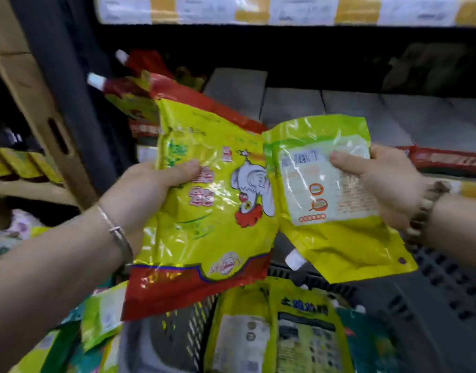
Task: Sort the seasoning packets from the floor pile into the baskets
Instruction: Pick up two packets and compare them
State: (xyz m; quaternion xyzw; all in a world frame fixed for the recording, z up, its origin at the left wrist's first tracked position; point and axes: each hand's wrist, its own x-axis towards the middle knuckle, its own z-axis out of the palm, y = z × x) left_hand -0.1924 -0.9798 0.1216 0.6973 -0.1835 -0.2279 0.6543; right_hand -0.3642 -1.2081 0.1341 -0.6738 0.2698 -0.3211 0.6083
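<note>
Yellow-and-red plastic fills the middle of the frame: a seasoning packet (218, 224) printed with a cartoon elephant in a red ruff, held up face-on by the left hand (148, 195). The hand grips its left edge, with the thumb (183, 170) pressed across the front and the fingers hidden behind.

Just to its right, with edges touching, the right hand (387, 184) holds a yellow-green spouted pouch (339, 238). The pouch's back faces the camera, showing a pale label panel and a barcode. The right thumb (347, 160) pinches the label near the barcode and the fingers are out of sight behind. The white cap (294, 258) points toward the lower left.

A silver bangle (118, 232) circles the left wrist and a bead bracelet (425, 208) the right.

Below the held packets, at bottom centre, a grey lattice basket (196, 327) contains yellow packets (306, 332) lying label-up. A darker perforated basket (441, 278) sits at the lower right. More green and yellow packets (97, 319) lie heaped in the lower left corner.

Behind, red capped pouches (140, 84) stand at upper centre-left, beside a cardboard box (29, 90). Blurred shelf labels (258, 9) run along the top.
</note>
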